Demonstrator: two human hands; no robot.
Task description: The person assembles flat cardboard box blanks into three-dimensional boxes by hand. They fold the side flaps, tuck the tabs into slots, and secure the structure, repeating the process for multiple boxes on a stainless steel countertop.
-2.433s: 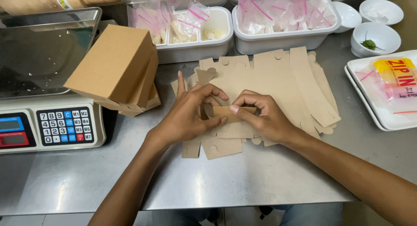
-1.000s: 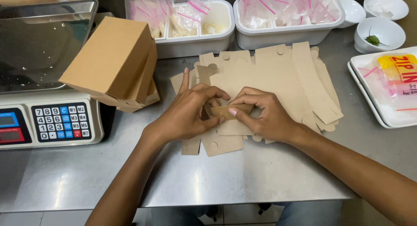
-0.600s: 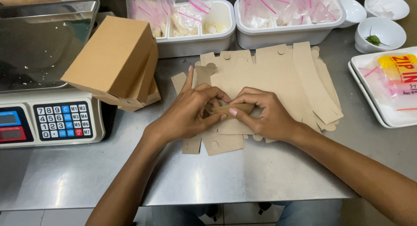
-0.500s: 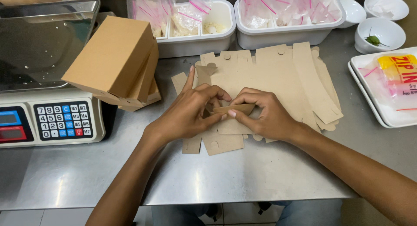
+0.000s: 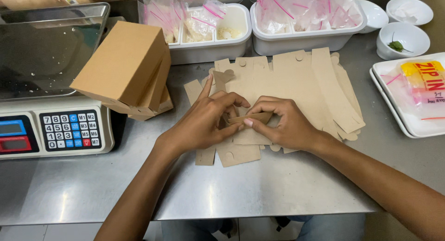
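A steel table (image 5: 278, 194) fills the view, and the person's two forearms come in from the bottom edge and meet near its middle. The left hand (image 5: 204, 123) lies palm down with its forefinger pointing straight away and the other fingers curled in; the right hand (image 5: 282, 125) faces it, knuckles up, fingers bent. Both hands pinch one small cardboard flap (image 5: 250, 118) between thumb and fingertips, holding it raised on edge just above the pile. That flap belongs to the top sheet of a stack of flat cardboard box blanks (image 5: 296, 83), tan, fanned out and lying under and beyond the hands.

To the left a digital scale (image 5: 51, 83) stands with a shiny metal pan and a keypad of white, blue and red keys. Leaning against it is a stack of folded brown boxes (image 5: 127, 69), tilted. Along the far edge sit two white plastic tubs (image 5: 218, 46) filled with small clear zip bags with pink seals (image 5: 301, 9). At the right edge a white tray (image 5: 394, 106) holds a clear bag with a yellow and red label (image 5: 424, 79). Beyond it stand small white bowls (image 5: 403, 37), one with a green sprig inside.
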